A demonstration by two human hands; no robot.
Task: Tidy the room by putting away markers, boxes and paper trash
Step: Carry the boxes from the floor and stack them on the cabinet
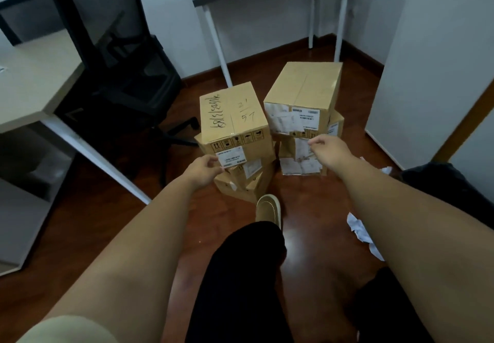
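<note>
Two stacks of cardboard boxes stand on the wooden floor. The left stack's top box [234, 118] has black handwriting on its lid and a white label on its near face. The right stack's top box [303, 93] carries several shipping labels. My left hand [204, 170] reaches toward the lower near corner of the left top box, fingers loosely curled, holding nothing. My right hand [327, 150] hovers in front of the right stack's lower box [299, 160], fingers loosely bent, empty. Crumpled white paper [361, 231] lies on the floor at the right.
A black office chair [120, 56] stands left of the boxes beside a beige desk [32, 80]. A grey table with white legs [222, 45] is behind the stacks. A white cabinet [427, 75] and a dark bag [449, 182] are on the right. My shoe [268, 207] is just before the left stack.
</note>
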